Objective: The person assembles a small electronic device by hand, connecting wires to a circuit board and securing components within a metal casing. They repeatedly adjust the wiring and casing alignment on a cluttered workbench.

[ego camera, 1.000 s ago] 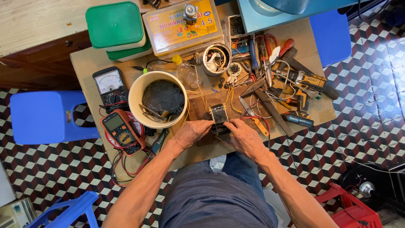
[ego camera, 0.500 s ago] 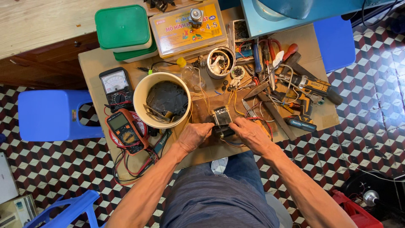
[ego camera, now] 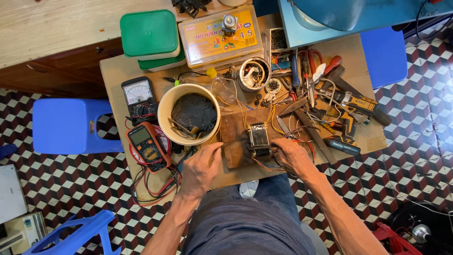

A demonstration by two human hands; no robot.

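Note:
A small motor with a copper-wound core (ego camera: 258, 139) sits on a wooden block (ego camera: 233, 137) near the table's front edge, with coloured wires trailing from it. My right hand (ego camera: 292, 157) grips its right side, fingers among the wires. My left hand (ego camera: 203, 167) rests left of the block with curled fingers. It holds a thin rod-like tool (ego camera: 229, 143) whose tip reaches the motor.
Left of the block stand a cream bucket of scrap (ego camera: 188, 114), an orange digital multimeter (ego camera: 147, 147) and a black analogue meter (ego camera: 138, 97). Pliers, screwdrivers and a cordless drill (ego camera: 351, 101) crowd the right. Green-lidded boxes (ego camera: 150, 35) and blue stools (ego camera: 71, 126) are around.
My left hand has drawn back leftward off the motor and now points a thin tool at it. My right hand stays at the motor's right side.

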